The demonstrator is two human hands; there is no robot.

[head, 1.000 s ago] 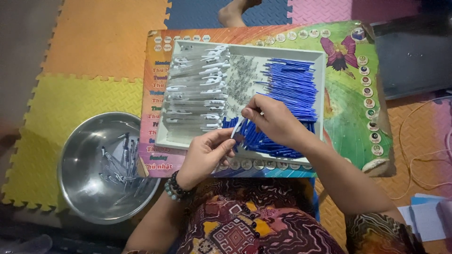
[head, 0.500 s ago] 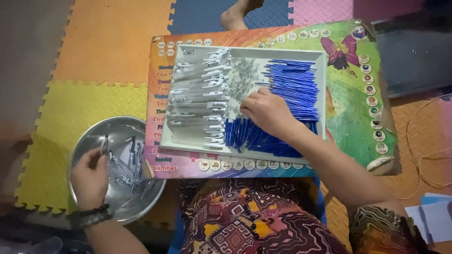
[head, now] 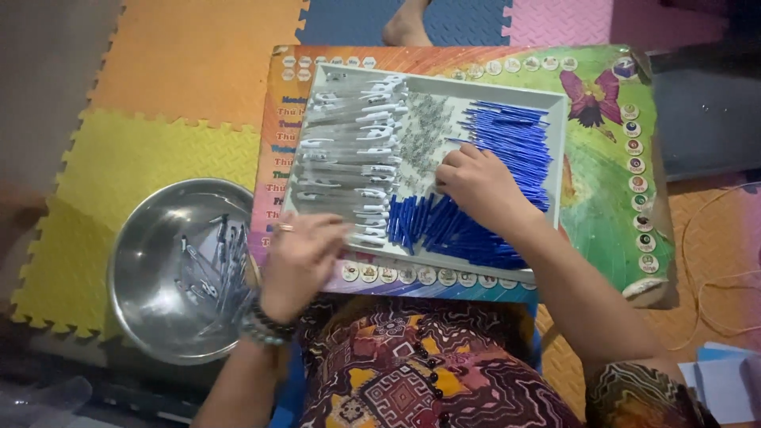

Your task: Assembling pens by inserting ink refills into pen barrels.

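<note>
A white tray (head: 559, 150) lies on a colourful low table (head: 610, 198). It holds a row of clear pen barrels (head: 349, 150) on the left, a heap of small springs (head: 424, 139) in the middle and many blue pen parts (head: 507, 139) on the right. My right hand (head: 476, 186) rests on the blue parts, fingers curled down among them. My left hand (head: 305, 257) hovers at the tray's near left corner, fingers loosely spread, nothing visible in it. It wears a ring and a bead bracelet.
A steel bowl (head: 143, 261) with several assembled pens (head: 214, 269) stands on the foam floor mats (head: 151, 158) at my left. Someone's bare foot (head: 408, 24) shows beyond the table. White papers (head: 725, 380) lie at the lower right.
My left hand went to the steel bowl, and has come back to the tray's near left corner. My right hand stayed on the blue pen parts.
</note>
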